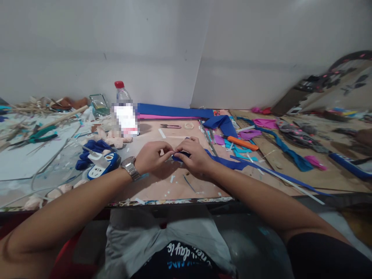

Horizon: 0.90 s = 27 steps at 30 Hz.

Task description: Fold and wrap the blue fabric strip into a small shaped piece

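Far left: green-handled pliers (43, 135) lie on a white sheet (31, 162), with thin sticks scattered behind. Next, a blue-and-white power strip (101, 166) with a plug in it sits beside a dark blue bundle (94, 148). A red-capped bottle (123, 95) stands upright near the wall.

Left hand (152, 157), watch (130, 168) at the wrist: fingers curled, thumb and index tips drawn together at the left end of a dark blue piece (186, 154). Cannot tell whether the tips have hold of it. Pink-handled snips (172, 126) lie beyond the hands, a pale ring (189, 126) just to their right.

Right hand (196, 158): fingers bent and nearly closed, thumb over the dark blue piece, gripping it just above the table, between the two hands. To the right, a blue strip (229, 162) trails over the tabletop (162, 182). Behind it, an orange cutter (242, 143) rests among turquoise scraps (241, 152). Farther right, a teal strip (290, 153) crosses brown board (279, 170).
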Each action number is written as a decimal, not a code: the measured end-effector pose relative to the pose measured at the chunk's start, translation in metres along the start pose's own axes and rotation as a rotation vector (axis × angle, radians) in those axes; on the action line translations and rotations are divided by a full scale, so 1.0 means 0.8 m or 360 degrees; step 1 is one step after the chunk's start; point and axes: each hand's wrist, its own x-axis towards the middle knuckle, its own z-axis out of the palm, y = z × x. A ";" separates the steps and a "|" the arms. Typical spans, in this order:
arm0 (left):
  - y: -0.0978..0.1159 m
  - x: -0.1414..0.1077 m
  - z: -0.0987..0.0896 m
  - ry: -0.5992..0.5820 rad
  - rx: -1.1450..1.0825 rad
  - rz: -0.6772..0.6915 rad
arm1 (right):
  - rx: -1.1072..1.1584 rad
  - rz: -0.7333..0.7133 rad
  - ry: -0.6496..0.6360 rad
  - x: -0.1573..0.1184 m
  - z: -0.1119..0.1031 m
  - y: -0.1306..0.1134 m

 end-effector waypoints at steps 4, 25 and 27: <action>0.001 -0.001 0.000 0.0032 0.0050 0.0046 | 0.0022 -0.0032 0.0020 -0.001 0.000 0.000; -0.002 -0.001 0.000 0.0162 -0.0142 0.0075 | -0.0032 0.0018 0.0187 0.000 0.002 -0.004; -0.002 -0.001 0.000 0.0196 -0.0112 0.0111 | -0.0024 -0.0008 0.0200 0.000 0.003 -0.003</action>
